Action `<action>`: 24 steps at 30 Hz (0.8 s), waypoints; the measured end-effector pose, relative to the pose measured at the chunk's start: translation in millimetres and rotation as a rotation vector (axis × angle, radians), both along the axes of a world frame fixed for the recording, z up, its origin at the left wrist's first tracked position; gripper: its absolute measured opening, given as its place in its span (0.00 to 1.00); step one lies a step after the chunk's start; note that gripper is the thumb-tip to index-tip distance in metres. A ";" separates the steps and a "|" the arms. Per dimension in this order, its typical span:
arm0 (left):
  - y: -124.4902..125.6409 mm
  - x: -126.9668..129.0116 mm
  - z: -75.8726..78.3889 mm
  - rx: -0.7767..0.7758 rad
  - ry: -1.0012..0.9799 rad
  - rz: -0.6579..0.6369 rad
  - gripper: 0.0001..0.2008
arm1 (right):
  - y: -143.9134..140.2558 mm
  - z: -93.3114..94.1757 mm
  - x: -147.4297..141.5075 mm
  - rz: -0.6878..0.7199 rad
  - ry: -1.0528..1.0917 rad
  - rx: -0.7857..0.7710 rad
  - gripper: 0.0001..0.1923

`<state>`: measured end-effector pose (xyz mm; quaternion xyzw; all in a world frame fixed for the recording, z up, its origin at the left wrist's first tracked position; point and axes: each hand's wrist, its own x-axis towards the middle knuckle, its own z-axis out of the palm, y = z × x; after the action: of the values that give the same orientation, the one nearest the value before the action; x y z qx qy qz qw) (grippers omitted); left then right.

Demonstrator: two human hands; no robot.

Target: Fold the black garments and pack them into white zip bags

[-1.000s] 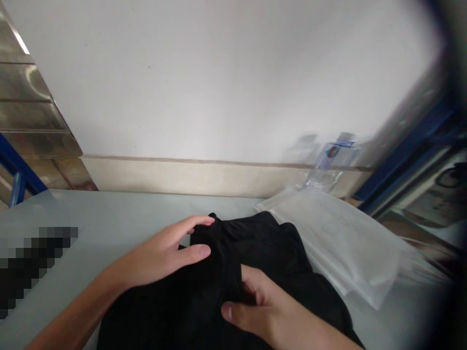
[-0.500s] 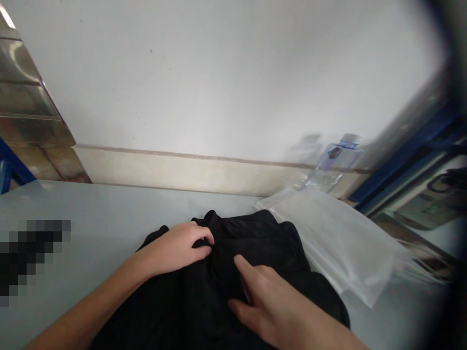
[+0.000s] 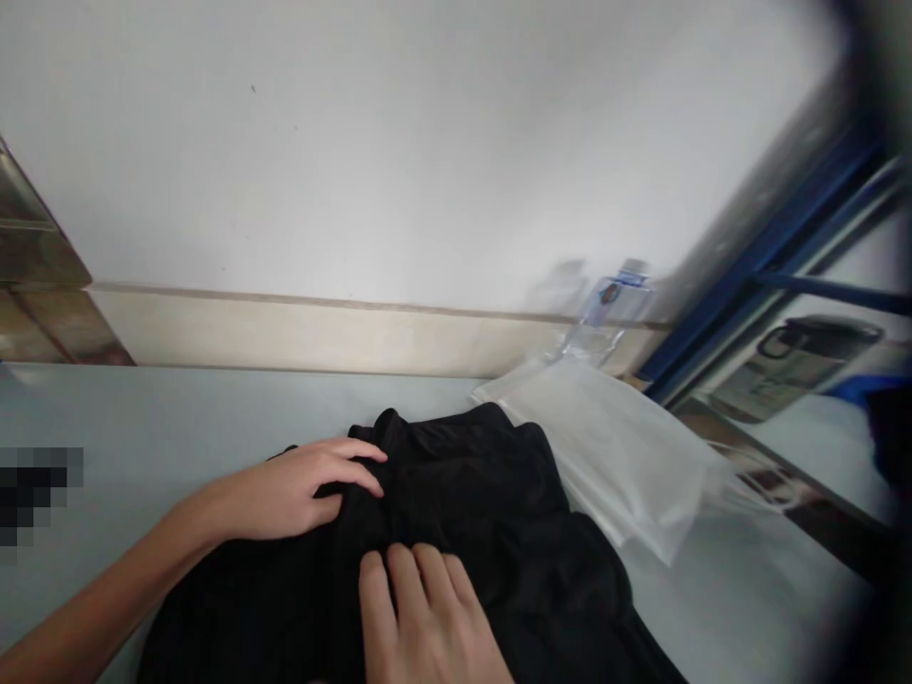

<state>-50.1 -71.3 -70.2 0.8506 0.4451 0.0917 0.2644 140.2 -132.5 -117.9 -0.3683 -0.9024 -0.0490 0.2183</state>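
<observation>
A black garment (image 3: pixel 456 513) is spread on the grey table (image 3: pixel 178 418), near its far edge. It is pressed flat by the left hand (image 3: pixel 299 489) and right hand (image 3: pixel 420 617), both unclenched. Clear plastic bags (image 3: pixel 613 446) lie just beside; bare tabletop is left open leftward.

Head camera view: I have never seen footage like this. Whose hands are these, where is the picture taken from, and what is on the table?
The camera sits on a person's head and looks forward and down, so both hands are that person's own. The left hand and the right hand lie flat on a black garment spread on a pale grey table; neither grips it. Beside the garment lies a clear plastic bag. A plastic water bottle stands at the wall behind, blurred. Blue shelving rises on the right.
</observation>
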 end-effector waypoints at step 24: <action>74.3 79.2 122.0 0.408 -0.955 0.325 0.13 | 166.8 195.2 76.8 0.102 1.092 -0.760 0.08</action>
<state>29.1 3.0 51.8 0.6686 0.3746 0.5921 0.2493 216.9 34.3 77.2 -0.3483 -0.6332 0.4761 0.5010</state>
